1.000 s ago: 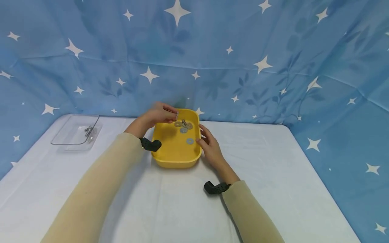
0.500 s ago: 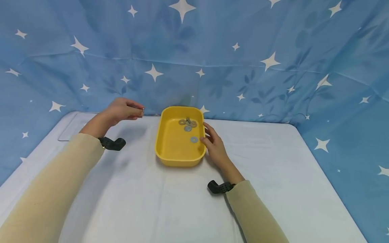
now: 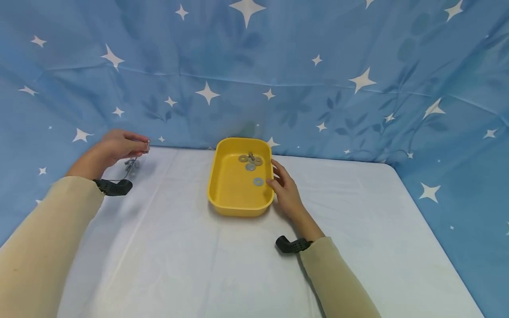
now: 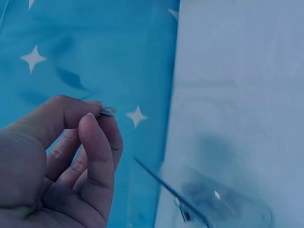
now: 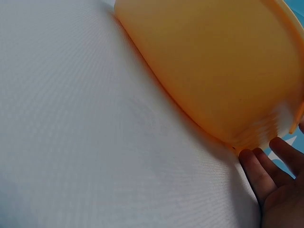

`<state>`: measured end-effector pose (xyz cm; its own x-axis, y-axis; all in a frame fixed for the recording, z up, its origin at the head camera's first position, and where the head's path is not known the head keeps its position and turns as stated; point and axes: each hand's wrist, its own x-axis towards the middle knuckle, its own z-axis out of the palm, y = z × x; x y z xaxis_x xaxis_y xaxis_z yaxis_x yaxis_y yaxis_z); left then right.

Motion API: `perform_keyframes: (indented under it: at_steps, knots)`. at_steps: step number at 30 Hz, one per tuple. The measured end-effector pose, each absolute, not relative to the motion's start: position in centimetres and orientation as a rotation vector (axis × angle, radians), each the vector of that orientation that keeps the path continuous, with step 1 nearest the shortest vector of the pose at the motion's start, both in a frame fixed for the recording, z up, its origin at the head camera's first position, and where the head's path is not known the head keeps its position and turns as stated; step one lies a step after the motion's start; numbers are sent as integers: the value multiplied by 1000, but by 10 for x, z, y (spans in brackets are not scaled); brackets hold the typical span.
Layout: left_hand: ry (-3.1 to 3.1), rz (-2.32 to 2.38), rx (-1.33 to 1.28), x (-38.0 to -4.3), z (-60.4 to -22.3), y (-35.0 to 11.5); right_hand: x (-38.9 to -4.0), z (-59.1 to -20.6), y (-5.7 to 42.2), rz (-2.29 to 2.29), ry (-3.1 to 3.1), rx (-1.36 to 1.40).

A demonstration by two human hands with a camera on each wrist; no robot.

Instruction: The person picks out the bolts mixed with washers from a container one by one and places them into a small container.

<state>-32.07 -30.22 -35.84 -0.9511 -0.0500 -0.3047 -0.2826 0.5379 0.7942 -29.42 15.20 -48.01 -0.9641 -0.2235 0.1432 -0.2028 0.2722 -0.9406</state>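
In the left wrist view, my left hand (image 4: 61, 156) pinches a small metal bolt (image 4: 108, 111) between thumb and fingertips, its threaded end sticking out. The head view places that hand at the far left, over a clear plastic box (image 4: 172, 191) with metal pieces (image 3: 129, 164) inside; hand and sleeve hide much of the box. At the middle stands a yellow tray (image 3: 234, 198). My right hand (image 3: 288, 191) holds its right side, thumb at the rim and fingers against the outer wall. Several washers (image 3: 258, 181) and another bolt (image 3: 251, 156) lie in the tray.
A white cloth (image 3: 175, 256) covers the table. Behind it hangs a blue curtain (image 3: 238, 53) with white stars, close behind the tray and the box. Each wrist wears a black camera band (image 3: 293, 244).
My left hand has carried the bolt from above the yellow tray leftward to the clear box. My right hand has stayed at the tray's side. The head view has shifted slightly.
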Motion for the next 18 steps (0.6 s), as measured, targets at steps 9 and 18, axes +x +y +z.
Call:
perform_keyframes:
  at_steps: [9,18]
  knots:
    - [2612,1253,-405,-309,-372,-341,-297,-481,149,-1855,2462,-416]
    - [2614,1242,-516,-305,-394,-364,-287,-463,149,-1806,2444,-372]
